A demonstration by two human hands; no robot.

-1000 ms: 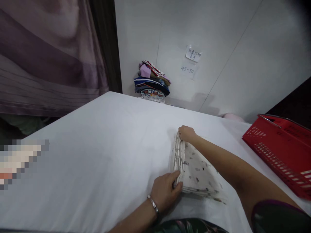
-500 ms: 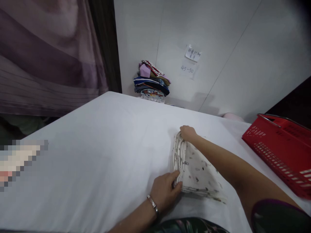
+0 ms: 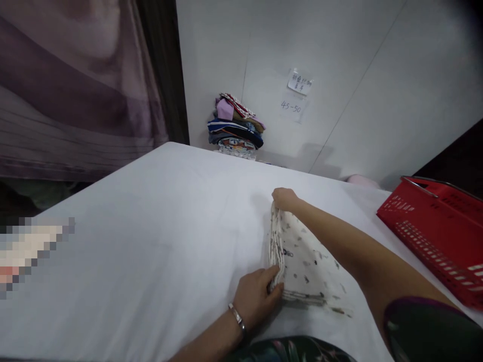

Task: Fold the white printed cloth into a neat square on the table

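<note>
A white cloth (image 3: 302,261) with small dark and grey prints lies folded in several layers on the white-covered table. Its layered edge faces left. My left hand (image 3: 258,294), with a silver bracelet at the wrist, pinches the near left corner between thumb and fingers. At the far left corner, my right hand (image 3: 286,199) is closed on the layers and holds them slightly raised. My right forearm crosses over the cloth's right side and hides part of it.
A red plastic basket (image 3: 433,236) with a metal handle stands on the right. Folded clothes (image 3: 236,125) are stacked by the wall, near handwritten paper signs (image 3: 300,83). A purple curtain (image 3: 75,100) hangs at the left. The white sheet (image 3: 151,241) covers the tabletop.
My right hand has moved slightly left and away from me, drawing the far corner with it, so the layered edge looks straighter and tighter. My left hand stays in place.
</note>
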